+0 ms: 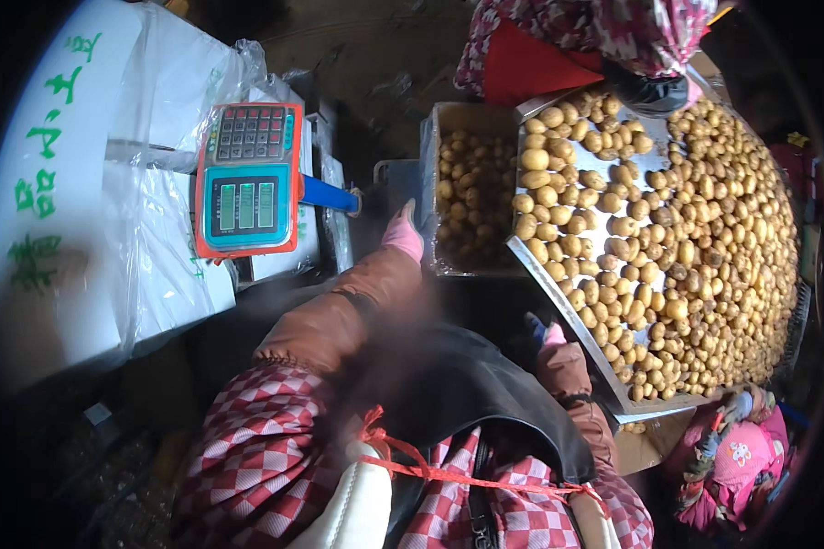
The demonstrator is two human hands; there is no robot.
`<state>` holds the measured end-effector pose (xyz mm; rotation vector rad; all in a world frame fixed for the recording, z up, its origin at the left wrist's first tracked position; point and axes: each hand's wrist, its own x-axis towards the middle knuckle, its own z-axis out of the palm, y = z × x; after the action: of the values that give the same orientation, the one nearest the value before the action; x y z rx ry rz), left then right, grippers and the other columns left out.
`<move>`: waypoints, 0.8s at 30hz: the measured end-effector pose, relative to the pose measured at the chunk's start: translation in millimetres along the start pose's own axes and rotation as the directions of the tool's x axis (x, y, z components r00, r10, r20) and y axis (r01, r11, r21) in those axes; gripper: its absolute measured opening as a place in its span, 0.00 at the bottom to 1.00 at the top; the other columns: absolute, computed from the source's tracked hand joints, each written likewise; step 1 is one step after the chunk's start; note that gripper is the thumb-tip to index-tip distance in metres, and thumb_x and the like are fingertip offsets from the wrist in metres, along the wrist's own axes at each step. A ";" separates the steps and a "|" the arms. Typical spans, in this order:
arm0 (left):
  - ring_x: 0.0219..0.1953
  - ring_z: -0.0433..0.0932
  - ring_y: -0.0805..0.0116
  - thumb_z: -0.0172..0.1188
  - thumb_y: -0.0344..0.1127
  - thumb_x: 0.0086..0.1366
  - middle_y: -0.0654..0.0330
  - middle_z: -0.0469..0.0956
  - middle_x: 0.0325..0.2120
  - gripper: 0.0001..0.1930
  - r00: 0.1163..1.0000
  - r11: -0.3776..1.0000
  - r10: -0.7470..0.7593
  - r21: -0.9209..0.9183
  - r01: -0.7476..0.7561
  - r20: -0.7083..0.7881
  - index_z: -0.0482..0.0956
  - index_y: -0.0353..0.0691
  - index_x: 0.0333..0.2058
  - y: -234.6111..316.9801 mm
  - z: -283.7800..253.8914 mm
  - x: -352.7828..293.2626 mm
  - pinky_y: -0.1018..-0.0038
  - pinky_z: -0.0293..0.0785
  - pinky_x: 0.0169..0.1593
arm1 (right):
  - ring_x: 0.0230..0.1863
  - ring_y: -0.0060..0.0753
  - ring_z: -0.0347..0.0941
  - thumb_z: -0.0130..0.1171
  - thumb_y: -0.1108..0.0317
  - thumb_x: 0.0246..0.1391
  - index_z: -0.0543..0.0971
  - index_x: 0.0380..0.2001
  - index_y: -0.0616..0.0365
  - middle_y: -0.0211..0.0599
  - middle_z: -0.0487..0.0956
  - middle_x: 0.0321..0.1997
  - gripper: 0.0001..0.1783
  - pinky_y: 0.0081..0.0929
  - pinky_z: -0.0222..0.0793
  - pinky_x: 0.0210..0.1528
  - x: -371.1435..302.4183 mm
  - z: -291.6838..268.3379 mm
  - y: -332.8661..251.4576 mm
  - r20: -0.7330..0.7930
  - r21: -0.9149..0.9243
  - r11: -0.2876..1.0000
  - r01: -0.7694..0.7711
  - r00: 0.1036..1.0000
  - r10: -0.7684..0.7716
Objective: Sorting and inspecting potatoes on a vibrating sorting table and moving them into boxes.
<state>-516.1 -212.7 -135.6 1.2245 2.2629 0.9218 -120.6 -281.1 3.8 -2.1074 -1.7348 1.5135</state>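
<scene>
My left hand (pixel 405 235), in a pink glove with dark fingertips, reaches forward beside the left wall of an open box (pixel 428 188). Its visible fingers look stretched out; whether they touch the box I cannot tell. Plastic lines the box, and small yellow potatoes (pixel 471 178) lie in it. My right hand (pixel 546 332), gloved in pink and dark blue, is low beside the near left edge of a metal sorting table (pixel 568 306). Its fingers are slightly apart, with nothing seen in them. Many loose potatoes (pixel 705 274) cover the table.
A red-rimmed scale display (pixel 247 180) on a blue post (pixel 330 195) stands left, before plastic-wrapped white boxes (pixel 169 220). A grey plate (pixel 399 176) shows beside the potato box. One person (pixel 586 41) is at the table's far side, another in pink (pixel 737 457) at near right.
</scene>
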 end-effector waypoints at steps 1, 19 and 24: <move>0.56 0.77 0.50 0.67 0.44 0.63 0.45 0.77 0.55 0.31 0.988 0.994 -0.086 0.079 0.076 0.132 0.70 0.38 0.62 14.7 2.1 -0.4 0.62 0.73 0.59 | 0.48 0.44 0.79 0.46 0.56 0.71 0.78 0.53 0.56 0.37 0.83 0.46 0.20 0.42 0.75 0.52 11.0 12.0 20.4 -0.006 0.026 0.998 -0.050 0.999 0.050; 0.51 0.81 0.43 0.55 0.51 0.67 0.42 0.83 0.44 0.22 0.774 0.531 -0.627 0.774 0.346 0.084 0.86 0.37 0.44 -104.6 55.5 82.8 0.56 0.77 0.55 | 0.47 0.43 0.79 0.47 0.56 0.71 0.78 0.52 0.56 0.38 0.83 0.45 0.19 0.40 0.75 0.49 223.4 146.7 -18.8 -0.058 -0.053 0.997 -0.055 0.997 0.052; 0.52 0.80 0.43 0.58 0.49 0.66 0.43 0.82 0.45 0.20 0.791 0.749 -0.491 0.641 0.170 0.364 0.85 0.41 0.46 -55.6 2.1 86.1 0.55 0.77 0.55 | 0.46 0.42 0.79 0.48 0.56 0.71 0.78 0.52 0.56 0.38 0.83 0.45 0.18 0.40 0.75 0.48 200.0 167.3 3.0 -0.096 -0.033 0.992 -0.120 0.989 0.116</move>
<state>-592.7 -161.2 -180.2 1.0304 2.2391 -0.2699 -247.4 -218.0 -215.2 -2.2978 -1.6489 1.3926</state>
